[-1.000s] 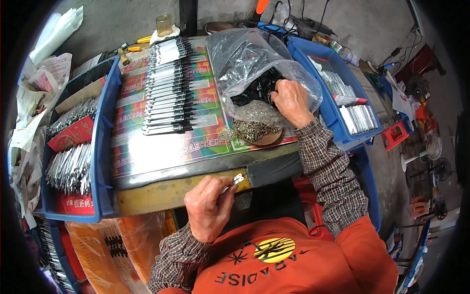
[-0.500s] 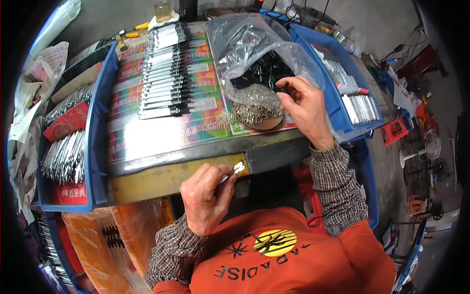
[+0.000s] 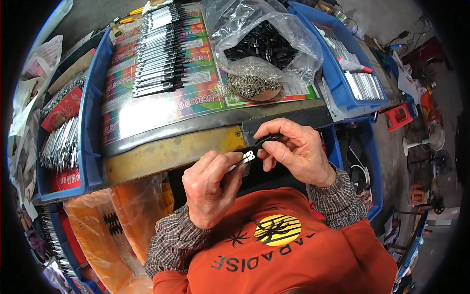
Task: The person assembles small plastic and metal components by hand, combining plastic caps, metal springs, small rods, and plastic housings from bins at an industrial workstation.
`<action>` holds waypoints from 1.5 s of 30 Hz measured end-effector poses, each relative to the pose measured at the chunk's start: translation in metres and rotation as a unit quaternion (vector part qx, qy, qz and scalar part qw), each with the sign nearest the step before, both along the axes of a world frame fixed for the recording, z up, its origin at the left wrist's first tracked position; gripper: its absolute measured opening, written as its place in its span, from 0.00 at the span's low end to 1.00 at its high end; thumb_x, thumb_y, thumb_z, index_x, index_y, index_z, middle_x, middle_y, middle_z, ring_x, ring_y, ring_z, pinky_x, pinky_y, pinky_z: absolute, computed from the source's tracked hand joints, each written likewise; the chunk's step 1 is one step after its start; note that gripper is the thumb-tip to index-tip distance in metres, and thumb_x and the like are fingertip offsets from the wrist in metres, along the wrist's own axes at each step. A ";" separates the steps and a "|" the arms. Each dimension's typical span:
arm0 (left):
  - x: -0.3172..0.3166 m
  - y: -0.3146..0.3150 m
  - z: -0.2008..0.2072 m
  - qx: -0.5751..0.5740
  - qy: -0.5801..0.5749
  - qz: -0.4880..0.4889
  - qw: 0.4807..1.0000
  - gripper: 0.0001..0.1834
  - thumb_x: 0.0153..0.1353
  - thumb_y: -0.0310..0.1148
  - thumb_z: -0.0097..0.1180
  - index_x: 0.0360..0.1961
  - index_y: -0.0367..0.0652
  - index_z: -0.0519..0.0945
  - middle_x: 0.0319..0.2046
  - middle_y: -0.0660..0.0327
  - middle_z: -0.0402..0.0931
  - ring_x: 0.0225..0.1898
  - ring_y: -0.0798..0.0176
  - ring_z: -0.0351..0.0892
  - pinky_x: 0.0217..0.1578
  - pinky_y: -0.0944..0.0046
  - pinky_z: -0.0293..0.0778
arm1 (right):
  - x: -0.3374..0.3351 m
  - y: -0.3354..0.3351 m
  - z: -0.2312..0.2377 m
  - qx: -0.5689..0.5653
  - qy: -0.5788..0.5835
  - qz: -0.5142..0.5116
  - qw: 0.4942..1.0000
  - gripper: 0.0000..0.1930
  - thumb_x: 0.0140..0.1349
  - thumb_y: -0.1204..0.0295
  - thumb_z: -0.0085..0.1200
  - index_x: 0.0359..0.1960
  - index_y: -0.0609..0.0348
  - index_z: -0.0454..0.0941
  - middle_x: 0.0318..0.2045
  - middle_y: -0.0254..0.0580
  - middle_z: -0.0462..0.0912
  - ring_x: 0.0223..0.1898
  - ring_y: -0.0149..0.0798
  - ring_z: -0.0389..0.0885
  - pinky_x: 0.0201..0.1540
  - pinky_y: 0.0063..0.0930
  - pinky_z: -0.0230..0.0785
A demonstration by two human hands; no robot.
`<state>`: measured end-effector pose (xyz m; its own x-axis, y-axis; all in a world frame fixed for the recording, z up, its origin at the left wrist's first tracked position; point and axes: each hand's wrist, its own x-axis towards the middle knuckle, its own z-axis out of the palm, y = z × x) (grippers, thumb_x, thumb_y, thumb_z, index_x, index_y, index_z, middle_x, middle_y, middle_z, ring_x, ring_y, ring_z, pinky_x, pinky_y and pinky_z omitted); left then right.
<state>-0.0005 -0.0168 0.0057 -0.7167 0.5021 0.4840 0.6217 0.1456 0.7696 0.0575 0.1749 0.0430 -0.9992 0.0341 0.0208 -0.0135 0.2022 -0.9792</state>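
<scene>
My left hand point(image 3: 209, 185) is closed in a pinch on a thin silver metal strip point(image 3: 248, 157), whose white-looking end with holes sticks out past the fingertips. Close to that end, my right hand point(image 3: 296, 153) pinches a small black plastic part point(image 3: 269, 139). The part's tip is right by the strip's end; I cannot tell if they touch. Beyond my hands, a clear plastic bag point(image 3: 306, 46) lies open with many similar black parts point(image 3: 262, 45) in it. In front of the bag, small metal pieces point(image 3: 252, 81) are heaped on a round brown disc.
A long row of silver strips with black ends point(image 3: 156, 59) lies on the colourful printed table cover point(image 3: 166, 110). Blue bins of metal strips stand left point(image 3: 98, 98) and right point(image 3: 338, 90). A yellowish table edge point(image 3: 171, 149) runs just beyond my hands.
My right hand has come down from the bag toward my left hand with a black part. The left hand still holds the strip, and the whole view has tilted slightly.
</scene>
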 end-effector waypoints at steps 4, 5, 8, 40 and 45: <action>0.002 0.000 0.000 0.011 0.011 -0.004 1.000 0.12 0.47 0.18 0.64 0.34 0.39 0.79 0.23 0.57 0.74 0.21 0.57 0.75 0.22 0.61 0.70 | 0.005 -0.003 -0.002 0.006 -0.003 0.012 1.000 0.11 0.65 0.77 0.53 0.47 0.68 0.76 0.30 0.40 0.81 0.26 0.25 0.80 0.29 0.15 0.75; 0.003 -0.001 0.000 0.011 0.010 -0.004 1.000 0.12 0.47 0.18 0.64 0.34 0.39 0.79 0.23 0.57 0.74 0.21 0.57 0.75 0.22 0.61 0.70 | 0.006 -0.003 -0.003 0.014 0.002 0.015 1.000 0.11 0.65 0.77 0.53 0.47 0.68 0.76 0.30 0.39 0.81 0.26 0.25 0.80 0.29 0.15 0.75; 0.003 -0.001 0.001 0.000 0.015 -0.003 1.000 0.12 0.46 0.18 0.64 0.34 0.39 0.79 0.23 0.57 0.74 0.22 0.56 0.75 0.23 0.61 0.70 | 0.007 -0.006 -0.008 -0.018 0.013 -0.003 1.000 0.11 0.64 0.77 0.54 0.46 0.68 0.76 0.29 0.38 0.81 0.24 0.24 0.79 0.28 0.15 0.74; 0.015 -0.002 -0.032 0.005 0.028 -0.009 1.000 0.11 0.45 0.20 0.65 0.31 0.40 0.79 0.24 0.59 0.76 0.23 0.57 0.77 0.23 0.62 0.71 | 0.008 -0.006 -0.048 -0.058 0.006 0.091 0.994 0.06 0.64 0.75 0.56 0.39 0.65 0.77 0.28 0.35 0.80 0.23 0.23 0.79 0.25 0.15 0.73; 0.015 -0.004 -0.037 0.001 0.021 -0.021 1.000 0.12 0.44 0.19 0.66 0.31 0.40 0.78 0.24 0.59 0.76 0.24 0.57 0.77 0.23 0.62 0.72 | 0.011 -0.003 -0.050 -0.045 -0.006 0.096 0.994 0.06 0.64 0.76 0.56 0.39 0.65 0.78 0.29 0.35 0.81 0.24 0.24 0.80 0.27 0.17 0.74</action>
<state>0.0148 -0.0205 -0.0316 -0.6744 0.5306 0.5135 0.6584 0.1174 0.7434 0.0689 0.1720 -0.0070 -0.9876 -0.1567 0.0138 -0.0312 0.1089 -0.9936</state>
